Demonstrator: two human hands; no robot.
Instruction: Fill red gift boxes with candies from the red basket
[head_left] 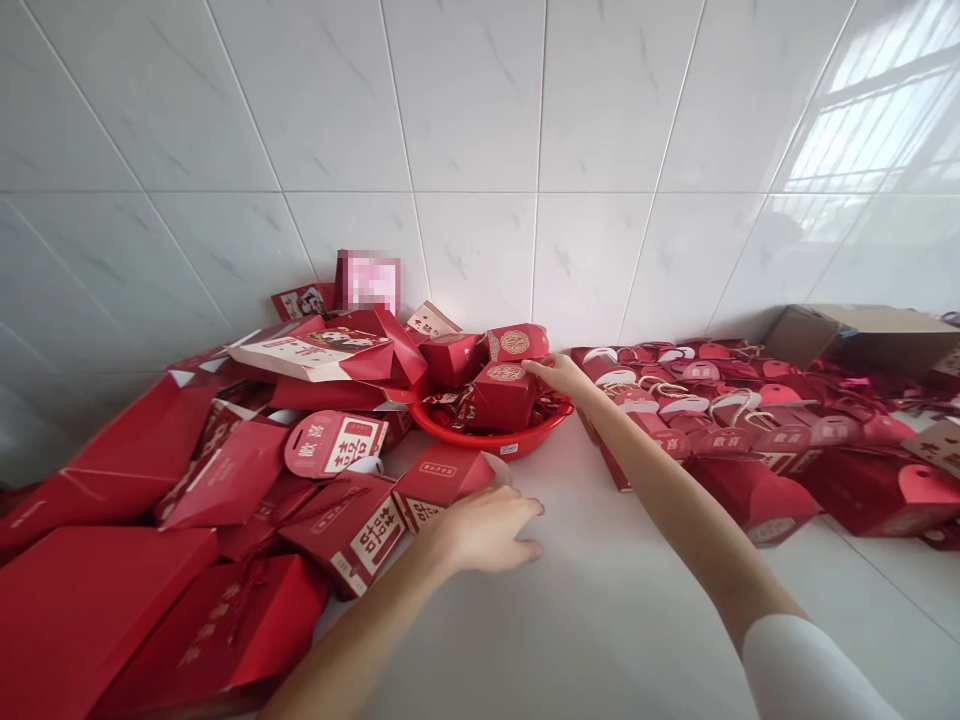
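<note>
My right hand reaches over a red plastic basin at the back, its fingers closed on the upper right edge of a red gift box with a round gold emblem. Right behind that box is a second emblem box. Smaller red items lie in the basin, partly hidden. Nearer to me, my left hand hovers low with fingers apart and nothing in them. Just beyond it stands a red box with a white character panel, partly covered by the hand.
Red boxes and folded cartons heap up on the left. To the right, rows of red boxes with rope handles stand by a brown cardboard box. A white tiled wall rises behind the pale tabletop.
</note>
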